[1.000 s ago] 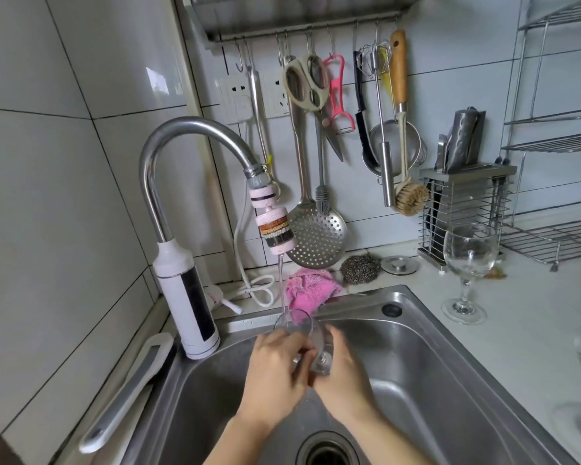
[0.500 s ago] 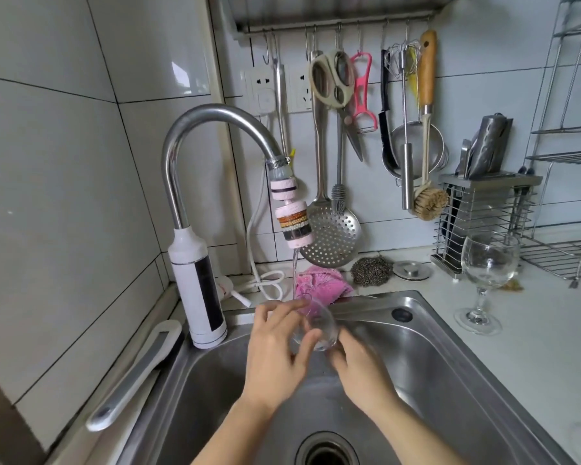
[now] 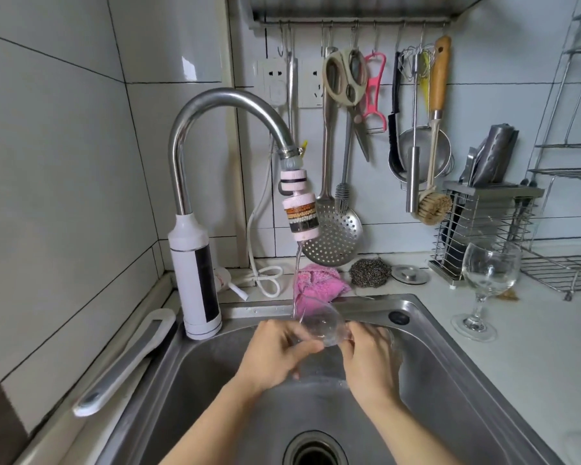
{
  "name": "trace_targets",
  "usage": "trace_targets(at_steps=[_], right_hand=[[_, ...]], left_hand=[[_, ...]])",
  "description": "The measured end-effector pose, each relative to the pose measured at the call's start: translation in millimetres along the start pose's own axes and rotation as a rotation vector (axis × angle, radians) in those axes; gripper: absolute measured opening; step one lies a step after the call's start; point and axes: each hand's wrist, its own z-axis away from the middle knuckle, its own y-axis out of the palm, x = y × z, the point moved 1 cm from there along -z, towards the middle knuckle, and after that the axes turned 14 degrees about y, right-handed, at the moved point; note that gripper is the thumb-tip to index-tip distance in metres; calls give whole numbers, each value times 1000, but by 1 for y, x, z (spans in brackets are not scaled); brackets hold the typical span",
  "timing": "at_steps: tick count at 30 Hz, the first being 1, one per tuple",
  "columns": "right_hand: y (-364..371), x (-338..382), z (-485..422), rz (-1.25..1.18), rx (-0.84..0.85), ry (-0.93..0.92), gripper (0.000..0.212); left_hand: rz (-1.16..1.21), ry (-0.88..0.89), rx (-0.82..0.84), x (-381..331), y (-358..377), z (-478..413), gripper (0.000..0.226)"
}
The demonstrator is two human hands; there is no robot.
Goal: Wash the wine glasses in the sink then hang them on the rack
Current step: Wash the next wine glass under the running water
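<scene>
A clear wine glass [image 3: 322, 325] lies tilted over the steel sink [image 3: 450, 370], its mouth up-left under the thin stream from the faucet [image 3: 222, 102]. My left hand [image 3: 275, 354] grips the bowl from the left. My right hand [image 3: 371, 357] holds the glass at its stem end; the stem and foot are hidden behind my fingers. A second wine glass [image 3: 487, 280] stands upright on the white counter to the right of the sink. The wire rack [image 3: 564, 270] stands at the far right.
Scissors [image 3: 344, 78], a slotted ladle [image 3: 336, 236], a brush [image 3: 433, 203] and other utensils hang on the wall rail. A pink cloth [image 3: 319, 280], steel scourer [image 3: 369, 271] and sink plug [image 3: 410, 274] lie behind the sink. A knife holder [image 3: 483, 229] stands by the rack. The drain [image 3: 314, 453] is below my arms.
The glass has tipped from more upright to lying tilted with its mouth up-left. My hands have shifted along it. The view has moved left, so the second glass sits further right.
</scene>
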Motion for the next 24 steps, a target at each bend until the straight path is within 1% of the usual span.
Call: trace_targets(at_steps=[2,4,5,7,10,12,14,16,17,19,20,22,23,24], right_hand=[[-2,5,5,40,-25,-12,10],[-5,8,8,27,-90,-54,4],[-6,7,8,20,-113,-56,6],[-7,5,8,11,-94,-52,12],[-10,5,8,4,-75,-72,23],[-10,6,10,16,-72,-95,27],[-9,6,9,-1,-60,-82,25],[-8,5,8,-10,-66,-67,23],[-8,5,7,-4,-72,-59,22],[-8,5,8,-2,-82,-52,23],[-8,5,8,-3,-82,-51,23],[-7,4,9,4,-69,-53,23],[-7,3,9,4,-61,-57,24],[-7,3,9,0,-54,-63,25]], left_hand=[[-27,4,-158,3,0,1,19],[-24,10,-223,1,1,1,22],[9,8,-217,-1,1,0,20],[90,2,-135,-7,1,-3,10],[117,6,49,-7,6,-2,23],[104,-12,105,-6,6,-1,26],[36,-18,29,-4,6,0,20],[-129,-11,-106,-1,7,1,12],[-211,-3,-161,0,7,1,13],[-298,18,-203,0,9,1,14],[-285,37,-197,-1,10,-1,15],[-174,82,-116,-4,9,-2,25],[-105,112,-68,-6,8,-2,24],[-48,129,-35,-6,7,-3,17]])
